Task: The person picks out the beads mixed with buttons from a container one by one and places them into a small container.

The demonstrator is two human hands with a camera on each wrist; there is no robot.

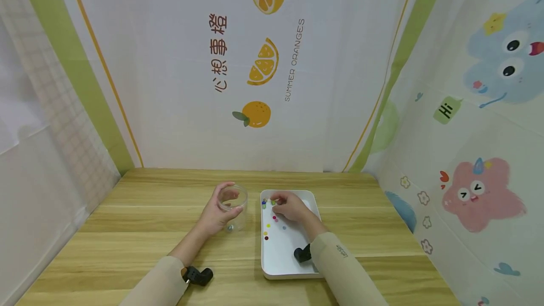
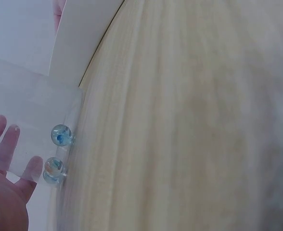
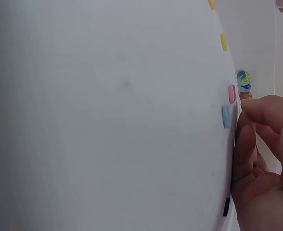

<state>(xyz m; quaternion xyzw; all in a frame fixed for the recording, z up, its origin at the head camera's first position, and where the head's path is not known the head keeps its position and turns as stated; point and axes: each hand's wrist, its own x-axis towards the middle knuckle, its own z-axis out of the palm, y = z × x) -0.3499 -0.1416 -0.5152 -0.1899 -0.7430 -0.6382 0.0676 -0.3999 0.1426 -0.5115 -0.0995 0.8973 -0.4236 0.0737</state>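
My left hand (image 1: 217,214) grips a clear plastic cup (image 1: 239,211) around its upper part, left of the white tray (image 1: 293,268). Low in that cup lie glass marbles (image 2: 61,135) with blue swirls. My right hand (image 1: 293,208) reaches into the tray's far left part, fingers bent and a gap showing between thumb and index fingertips. Right at these fingertips is a brownish marble (image 3: 246,96), beside blue and green marbles (image 3: 243,79) along the tray wall. Small flat discs lie near this hand: pink (image 3: 232,94), light blue (image 3: 225,117) and yellow (image 3: 224,42).
A dark red disc (image 1: 266,238) lies by the tray's left wall. The wooden table (image 1: 140,235) ends at a hanging printed cloth (image 1: 178,122) behind. Another printed cloth (image 1: 476,136) hangs on the right. Black wrist devices (image 1: 199,276) sit at both sleeves.
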